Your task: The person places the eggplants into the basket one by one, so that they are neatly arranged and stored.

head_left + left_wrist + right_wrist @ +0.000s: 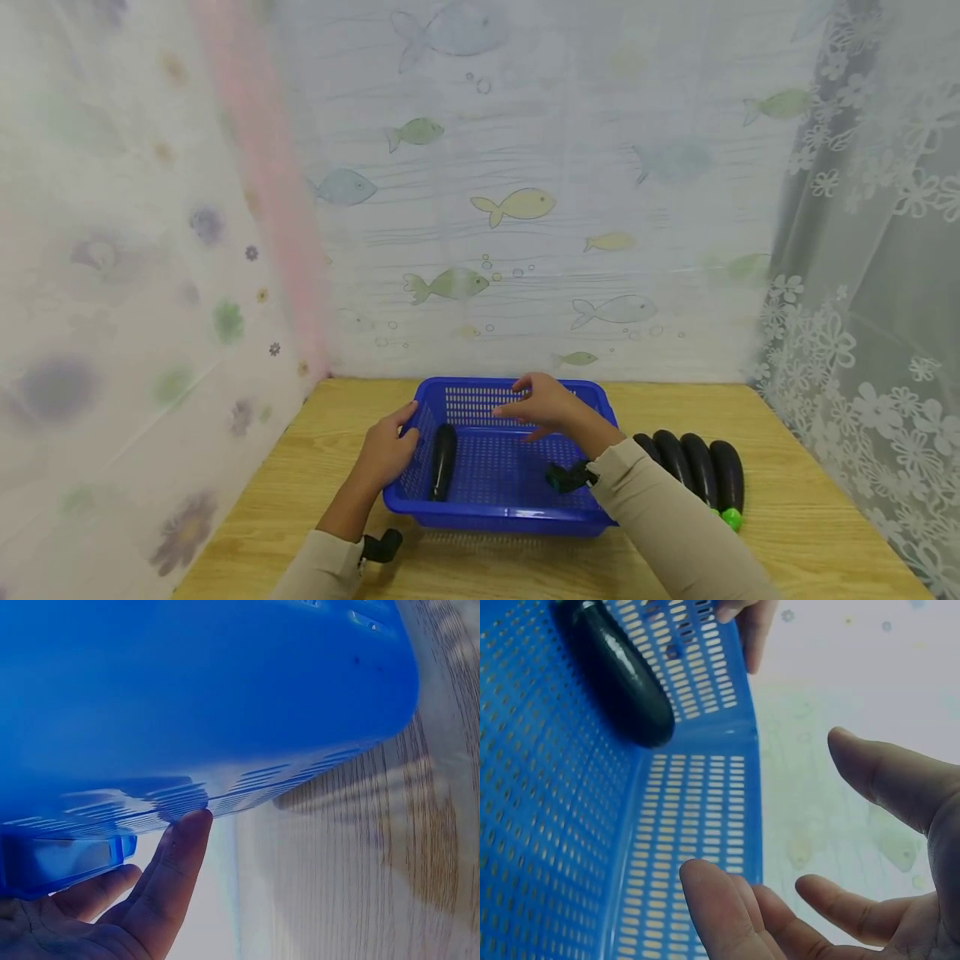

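A blue plastic basket [510, 518] with slotted walls sits on the table. My left hand [387, 450] grips its left rim, the thumb on the inner side and the fingers [176, 877] against the outer wall. One dark eggplant [444, 462] lies lengthwise inside, along the left wall, and shows glossy in the right wrist view. Over the right part of the basket hovers my right hand [551, 406], its thumb and fingers spread apart with nothing between them. To the right of the basket, several eggplants [727, 475] lie side by side, partly hidden by my right forearm.
The wooden table [795, 500] reaches back to a hanging sheet [525, 250] printed with fish. A flowered sheet [135, 333] hangs at the left and a lace curtain [885, 375] at the right. Each wrist carries a small black camera [384, 546].
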Available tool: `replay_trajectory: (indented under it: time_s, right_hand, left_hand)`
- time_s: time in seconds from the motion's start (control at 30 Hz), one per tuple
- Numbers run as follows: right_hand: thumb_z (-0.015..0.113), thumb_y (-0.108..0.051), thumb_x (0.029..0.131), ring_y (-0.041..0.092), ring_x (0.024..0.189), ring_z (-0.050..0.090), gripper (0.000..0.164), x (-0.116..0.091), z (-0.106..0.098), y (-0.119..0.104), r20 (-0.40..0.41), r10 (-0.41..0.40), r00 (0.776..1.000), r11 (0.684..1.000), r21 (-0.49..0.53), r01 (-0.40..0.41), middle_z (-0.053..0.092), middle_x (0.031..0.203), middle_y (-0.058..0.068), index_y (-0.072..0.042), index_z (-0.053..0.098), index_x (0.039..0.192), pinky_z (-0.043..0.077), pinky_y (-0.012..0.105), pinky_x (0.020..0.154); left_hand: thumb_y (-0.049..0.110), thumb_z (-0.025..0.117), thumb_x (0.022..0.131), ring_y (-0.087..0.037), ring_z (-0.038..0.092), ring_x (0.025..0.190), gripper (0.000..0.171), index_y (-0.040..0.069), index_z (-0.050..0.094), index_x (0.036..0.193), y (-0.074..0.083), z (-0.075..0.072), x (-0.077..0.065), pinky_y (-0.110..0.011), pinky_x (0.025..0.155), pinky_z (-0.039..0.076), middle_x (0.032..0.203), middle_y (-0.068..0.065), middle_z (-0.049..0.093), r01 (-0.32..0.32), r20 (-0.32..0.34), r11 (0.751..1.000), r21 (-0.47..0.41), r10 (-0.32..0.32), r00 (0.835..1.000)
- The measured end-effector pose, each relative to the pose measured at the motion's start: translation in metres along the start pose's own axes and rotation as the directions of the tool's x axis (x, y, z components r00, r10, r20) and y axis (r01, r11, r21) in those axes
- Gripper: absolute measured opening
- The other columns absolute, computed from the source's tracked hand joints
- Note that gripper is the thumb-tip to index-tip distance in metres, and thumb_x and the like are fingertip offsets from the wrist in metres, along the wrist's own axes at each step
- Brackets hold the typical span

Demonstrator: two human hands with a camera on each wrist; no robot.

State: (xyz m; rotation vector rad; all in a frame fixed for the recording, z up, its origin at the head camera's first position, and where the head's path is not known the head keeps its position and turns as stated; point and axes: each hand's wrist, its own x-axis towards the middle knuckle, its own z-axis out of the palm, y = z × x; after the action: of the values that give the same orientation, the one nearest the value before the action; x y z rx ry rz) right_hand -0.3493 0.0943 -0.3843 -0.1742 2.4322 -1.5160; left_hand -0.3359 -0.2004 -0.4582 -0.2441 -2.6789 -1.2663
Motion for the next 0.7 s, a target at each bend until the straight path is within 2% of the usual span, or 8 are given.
replay_trajectory:
  time_s: [0.3, 0.47, 0.7]
  right_hand:
    - [0.084, -0.035, 0.087, 0.042, 0.121, 0.064, 0.078, -0.016, -0.023, 0.009, -0.013, -0.032, 0.999, 0.998, -0.047, 0.031, 0.055, 0.142, 0.024, -0.003, 0.048, 0.148, 0.064, 0.048, 0.076]
    - [0.082, -0.035, 0.088, 0.039, 0.117, 0.065, 0.075, -0.023, -0.036, 0.012, -0.03, -0.058, 0.998, 0.996, -0.067, 0.056, 0.056, 0.14, 0.023, -0.003, 0.048, 0.148, 0.064, 0.046, 0.074]
    - [0.081, -0.035, 0.09, 0.039, 0.113, 0.067, 0.072, -0.035, -0.053, 0.021, -0.056, -0.111, 0.992, 0.989, -0.103, 0.105, 0.061, 0.131, 0.022, -0.001, 0.05, 0.146, 0.064, 0.042, 0.071]
  left_hand:
    - [0.018, 0.053, 0.1, -0.04, 0.049, 0.143, 0.058, 0.01, 0.045, 0.157, -0.003, 0.003, 0.0, -0.06, 0.108, 0.048, 0.16, -0.013, 0.046, 0.007, -0.002, 1.0, 0.0, -0.007, 1.0]
    - [0.018, 0.054, 0.1, -0.041, 0.049, 0.142, 0.058, 0.01, 0.046, 0.157, -0.002, 0.003, 0.0, -0.06, 0.108, 0.047, 0.16, -0.014, 0.046, 0.007, -0.004, 1.0, -0.002, -0.007, 1.0]
    - [0.02, 0.053, 0.1, -0.041, 0.05, 0.142, 0.058, 0.011, 0.045, 0.157, 0.0, 0.003, -0.001, -0.061, 0.107, 0.048, 0.16, -0.013, 0.046, 0.019, -0.005, 1.0, -0.001, -0.019, 1.0]
